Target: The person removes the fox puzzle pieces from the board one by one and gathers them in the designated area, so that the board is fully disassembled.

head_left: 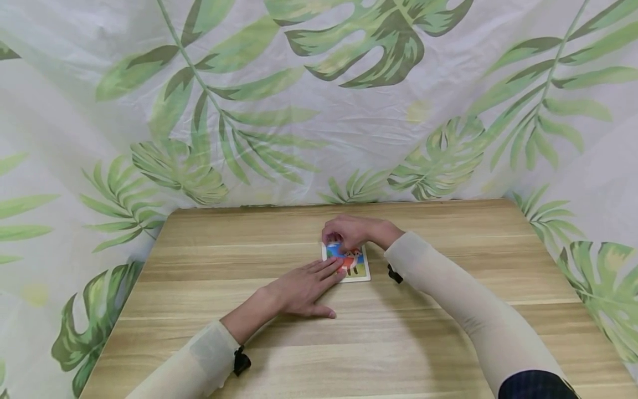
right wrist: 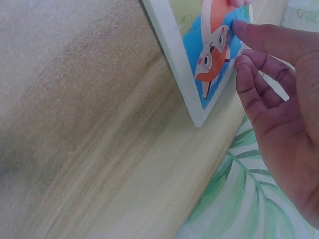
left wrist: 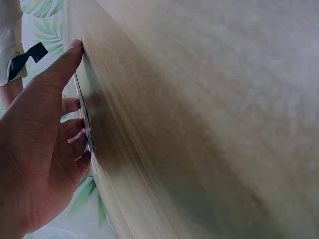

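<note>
A small picture board (head_left: 360, 266) with a cartoon fox on a blue and yellow ground lies on the wooden table. Its raised white border and the fox's face show in the right wrist view. My left hand (head_left: 304, 288) lies flat with straight fingers, the fingertips resting on the board's lower left part. At the far edge, my right hand (head_left: 349, 231) grips the board: the thumb (right wrist: 254, 34) lies on the blue of the picture and the other fingers curl against the border. Both hands cover parts of the picture. The left wrist view shows the left hand (left wrist: 42, 134) side-on.
The wooden table (head_left: 224, 249) runs back to a cloth (head_left: 359, 138) printed with green leaves, which hangs behind it and at both sides. Dark straps or clips (head_left: 242, 361) sit at both sleeve cuffs.
</note>
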